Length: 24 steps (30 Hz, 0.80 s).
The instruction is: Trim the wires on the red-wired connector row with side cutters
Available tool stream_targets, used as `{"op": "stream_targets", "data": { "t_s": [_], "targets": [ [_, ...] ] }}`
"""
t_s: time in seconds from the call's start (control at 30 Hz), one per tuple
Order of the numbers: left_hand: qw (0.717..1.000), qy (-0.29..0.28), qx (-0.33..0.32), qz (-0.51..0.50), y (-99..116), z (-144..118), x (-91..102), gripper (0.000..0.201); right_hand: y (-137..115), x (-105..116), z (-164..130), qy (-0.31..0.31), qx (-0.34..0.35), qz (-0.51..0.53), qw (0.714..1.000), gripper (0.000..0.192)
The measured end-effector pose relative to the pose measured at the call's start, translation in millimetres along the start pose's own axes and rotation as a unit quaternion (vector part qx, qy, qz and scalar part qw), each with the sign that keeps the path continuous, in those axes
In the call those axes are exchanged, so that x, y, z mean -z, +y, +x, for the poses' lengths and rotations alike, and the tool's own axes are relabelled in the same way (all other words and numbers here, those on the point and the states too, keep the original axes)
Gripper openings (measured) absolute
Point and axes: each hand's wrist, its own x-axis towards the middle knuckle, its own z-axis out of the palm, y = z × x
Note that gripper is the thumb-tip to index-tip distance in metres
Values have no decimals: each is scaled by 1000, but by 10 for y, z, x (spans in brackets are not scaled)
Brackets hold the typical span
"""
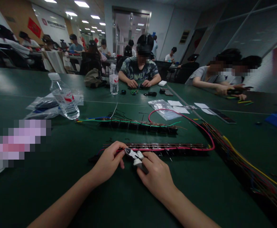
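My right hand (156, 174) is wrapped around a pair of side cutters (142, 161) with white and grey handles, its metal jaws pointing up and left. The fingertips of my left hand (111, 160) are pinched together right by the cutter jaws; whatever lies between them is too small to make out. Just beyond both hands lies a long black wire bundle (186, 152). A thick red wire (171, 148) runs along it and loops back at its right end. Thin pale ends stick out of the bundle, and my left hand covers part of its left side.
Farther back lies a second wire bundle (140, 125) with a green wire. A long bundle (243, 161) runs down the right side. Water bottles (66, 101) stand left and centre, near plastic bags (163, 109). A co-worker (139, 69) sits opposite; others sit at right.
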Motion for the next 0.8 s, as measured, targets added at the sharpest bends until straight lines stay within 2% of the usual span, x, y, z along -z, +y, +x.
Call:
{"op": "stream_targets", "data": {
  "t_s": [0.13,0.8],
  "targets": [
    [1000,5,-3,3,7,-1,-1,17,-20,8,-36,-2,4,9,1000,13],
    [1000,0,-1,2,9,-1,-1,17,-40,27,-63,-23,1,-9,1000,13]
  ]
}}
